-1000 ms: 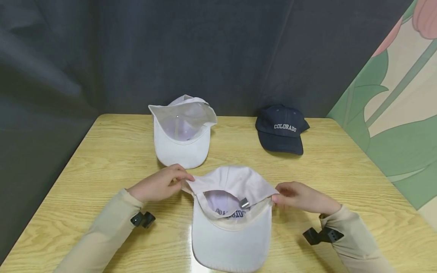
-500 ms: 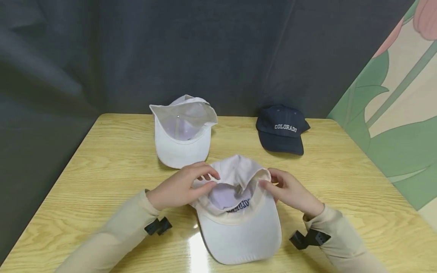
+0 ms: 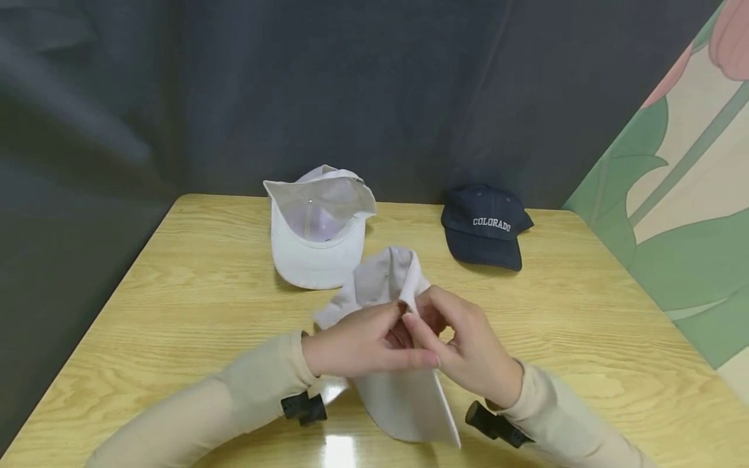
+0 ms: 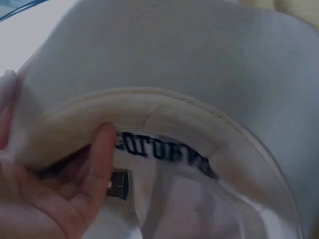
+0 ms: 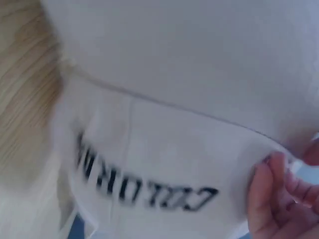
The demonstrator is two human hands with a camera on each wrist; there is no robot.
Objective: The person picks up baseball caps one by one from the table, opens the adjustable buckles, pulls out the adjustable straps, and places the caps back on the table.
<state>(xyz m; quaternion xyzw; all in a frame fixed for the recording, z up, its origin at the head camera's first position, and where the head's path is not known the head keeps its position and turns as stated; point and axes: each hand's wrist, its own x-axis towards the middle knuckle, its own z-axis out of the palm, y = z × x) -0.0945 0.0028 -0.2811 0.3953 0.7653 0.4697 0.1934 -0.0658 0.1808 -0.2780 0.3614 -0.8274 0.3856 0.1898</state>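
Note:
An off-white baseball cap (image 3: pixel 392 279) stands tilted on its side in both hands, its brim (image 3: pixel 404 403) pointing toward the person. My left hand (image 3: pixel 363 344) holds the cap's edge, thumb stretched out to the right. My right hand (image 3: pixel 468 344) pinches the same edge between thumb and fingers, close against the left. In the left wrist view, a finger (image 4: pixel 103 154) lies on the inner sweatband (image 4: pixel 164 112), near the reversed dark lettering (image 4: pixel 159 149) and a metal strap buckle (image 4: pixel 118 184). The right wrist view shows curled fingers (image 5: pixel 271 194) at the crown's outer side, beside the dark lettering (image 5: pixel 149 191).
A second white cap (image 3: pixel 318 260), hollow side facing forward, sits at the back left of the wooden table (image 3: pixel 193 279). To its right is a navy cap (image 3: pixel 484 224) marked COLORADO. A dark curtain (image 3: pixel 351 97) hangs behind; a flower-painted panel (image 3: pixel 690 260) borders the right side.
Both hands have come together from the cap's two sides. The cap has turned from lying with its opening facing the person to standing on its side, its brim swung downward and right.

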